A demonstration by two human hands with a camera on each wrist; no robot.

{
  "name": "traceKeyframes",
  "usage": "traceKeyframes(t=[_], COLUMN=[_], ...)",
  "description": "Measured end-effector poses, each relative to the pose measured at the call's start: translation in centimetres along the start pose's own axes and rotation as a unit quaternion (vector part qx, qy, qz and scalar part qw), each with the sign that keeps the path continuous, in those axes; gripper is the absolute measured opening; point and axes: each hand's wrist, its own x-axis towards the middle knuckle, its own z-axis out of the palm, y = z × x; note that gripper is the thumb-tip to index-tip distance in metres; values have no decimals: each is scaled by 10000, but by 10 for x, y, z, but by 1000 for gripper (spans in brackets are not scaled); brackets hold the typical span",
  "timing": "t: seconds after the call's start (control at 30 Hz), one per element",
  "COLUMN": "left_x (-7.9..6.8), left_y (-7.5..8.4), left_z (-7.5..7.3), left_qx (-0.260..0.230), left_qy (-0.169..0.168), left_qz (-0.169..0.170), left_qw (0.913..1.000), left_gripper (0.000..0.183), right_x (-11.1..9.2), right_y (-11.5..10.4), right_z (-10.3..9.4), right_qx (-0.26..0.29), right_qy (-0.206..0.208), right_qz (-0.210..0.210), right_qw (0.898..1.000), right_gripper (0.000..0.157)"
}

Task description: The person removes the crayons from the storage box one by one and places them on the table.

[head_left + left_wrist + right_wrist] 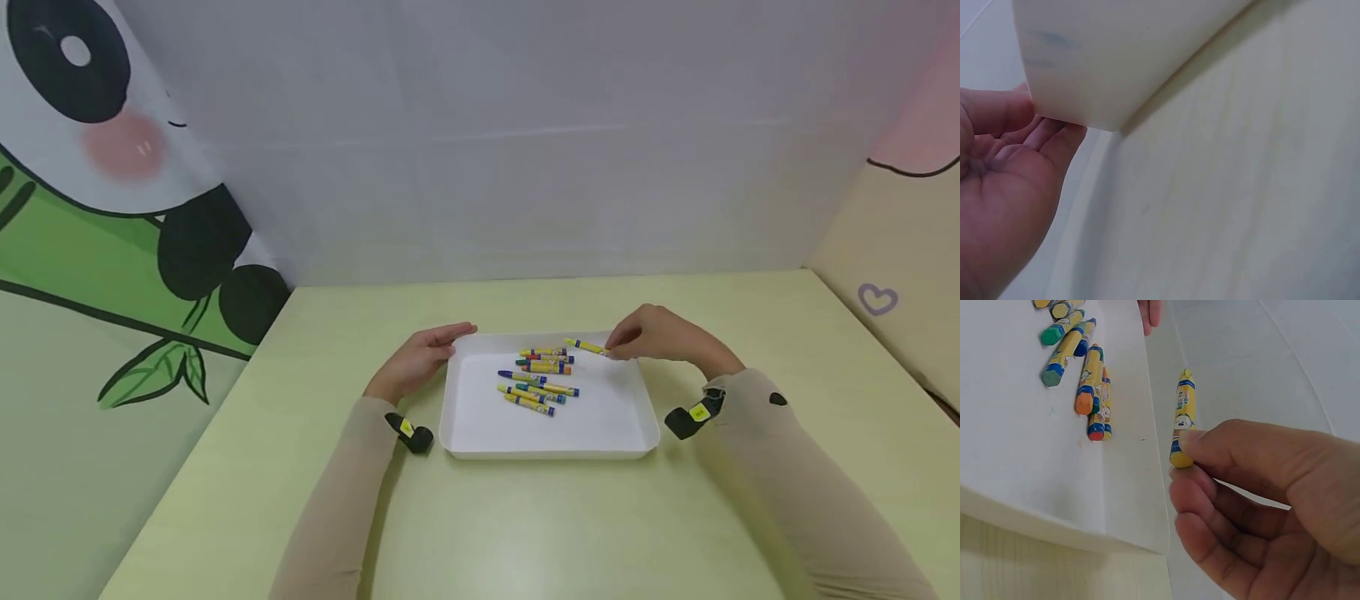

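Note:
A white tray (600,425) stands on the table with several crayons (537,391) lying in a loose column near its middle. My left hand (417,358) holds the tray's far left corner, its thumb and fingers on the rim; in the left wrist view the fingers are partly hidden behind that corner. Near the far right corner, my right hand (660,337) pinches a yellow crayon (1184,415) by one end between thumb and fingertips. That crayon is raised over the tray's far edge, its tip pointing left in the head view.
The pale yellow table (510,525) extends around the tray. Behind it rises a grey wall (510,167). A painted panel (90,250) stands at the left, and a beige panel (900,242) with a purple heart borders the right.

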Motion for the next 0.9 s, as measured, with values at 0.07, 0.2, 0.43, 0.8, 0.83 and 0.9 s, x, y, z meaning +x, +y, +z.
traceKeyframes(t=[0.07, 0.2, 0.43, 0.8, 0.83, 0.9], left_x=[1, 1, 6, 8, 8, 8], left_y=[1, 1, -1, 1, 0, 0], left_z=[-2, -3, -1, 0, 0, 0], left_qx=[-88, -230, -291, -219, -217, -211], left_qy=[21, 52, 42, 67, 80, 81], left_qz=[19, -54, -117, -38, -45, -50], left_qw=[10000, 9997, 9995, 9997, 9997, 9997], left_gripper=[48, 48, 48, 48, 48, 48], right_x=[-2, -7, -20, -21, -21, -21], right_y=[3, 11, 32, 53, 54, 57], right_z=[-5, -13, -26, -27, -26, -26], right_qx=[-6, 20, 179, 176, 167, 162], right_qy=[74, 209, 631, 676, 676, 665], right_qz=[-4, 60, 375, 652, 665, 695], right_qw=[10000, 9998, 9971, 9954, 9954, 9952], right_gripper=[21, 24, 29, 37, 37, 38])
